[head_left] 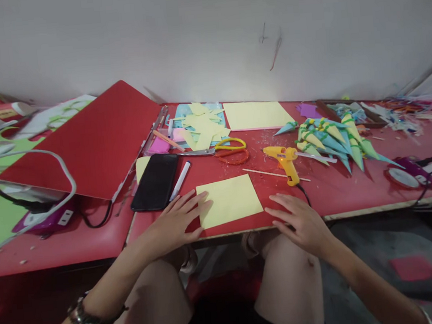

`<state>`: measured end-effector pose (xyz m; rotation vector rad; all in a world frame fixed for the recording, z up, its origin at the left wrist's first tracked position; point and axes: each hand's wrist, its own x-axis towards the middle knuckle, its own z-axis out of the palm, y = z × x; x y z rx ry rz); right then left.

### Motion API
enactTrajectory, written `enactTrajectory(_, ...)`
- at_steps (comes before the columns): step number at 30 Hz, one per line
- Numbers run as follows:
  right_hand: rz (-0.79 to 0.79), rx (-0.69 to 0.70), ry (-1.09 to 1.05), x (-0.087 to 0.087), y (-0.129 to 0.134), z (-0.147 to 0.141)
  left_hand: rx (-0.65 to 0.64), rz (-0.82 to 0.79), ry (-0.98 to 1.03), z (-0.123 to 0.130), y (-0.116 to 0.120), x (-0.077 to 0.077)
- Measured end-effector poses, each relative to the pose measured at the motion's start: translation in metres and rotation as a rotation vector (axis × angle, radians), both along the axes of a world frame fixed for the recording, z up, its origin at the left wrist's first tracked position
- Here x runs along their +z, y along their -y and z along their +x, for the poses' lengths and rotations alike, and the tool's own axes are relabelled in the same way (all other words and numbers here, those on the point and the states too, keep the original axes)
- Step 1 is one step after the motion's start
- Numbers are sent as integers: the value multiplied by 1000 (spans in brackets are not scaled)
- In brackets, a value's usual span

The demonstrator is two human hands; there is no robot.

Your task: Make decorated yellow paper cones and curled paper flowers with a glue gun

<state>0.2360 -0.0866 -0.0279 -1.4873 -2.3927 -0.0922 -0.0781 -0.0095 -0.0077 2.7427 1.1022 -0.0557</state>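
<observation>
A pale yellow paper rectangle [229, 201] lies flat near the front edge of the red table [336, 199]. My left hand [179, 218] rests with spread fingers at the paper's left edge, its fingertips over it. At the right, my right hand [295, 220] lies with fingers apart, close to the paper's lower right corner. Behind the paper are scissors [232, 150] with yellow and red handles, a thin stick [256, 172] and a yellow glue gun [286, 163]. A black phone [156, 182] and a white marker [180, 180] lie beyond my left hand.
Yellow paper scraps [205, 125] and a larger yellow sheet [257, 114] lie by the wall. Blue and yellow paper cones [331, 137] are piled at right. A red board [97, 142] and purple power strip [45, 217] are at left; another strip [424, 169] sits far right.
</observation>
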Motion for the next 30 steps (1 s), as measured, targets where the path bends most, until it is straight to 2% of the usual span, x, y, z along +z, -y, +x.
enactTrajectory(4,11,10,-24,2,-2,2,-52,109,49,8,10,-5)
enactTrajectory(8,70,-7,-72,1,-4,-14,-96,181,76,18,22,-8)
enactTrajectory(14,45,137,-96,3,2,-43,-225,377,38,29,35,0)
enactTrajectory(18,106,183,-148,20,-1,-56,-222,470,193,42,34,12)
enactTrajectory(21,192,230,-171,38,-9,-64,-210,498,318,55,31,25)
enactTrajectory(24,297,218,-185,57,-21,-71,-163,522,392,66,28,40)
enactTrajectory(26,345,212,-242,68,-30,-74,-115,551,456,69,27,49)
enactTrajectory(30,444,286,-360,82,-46,-73,-61,620,523,67,27,62)
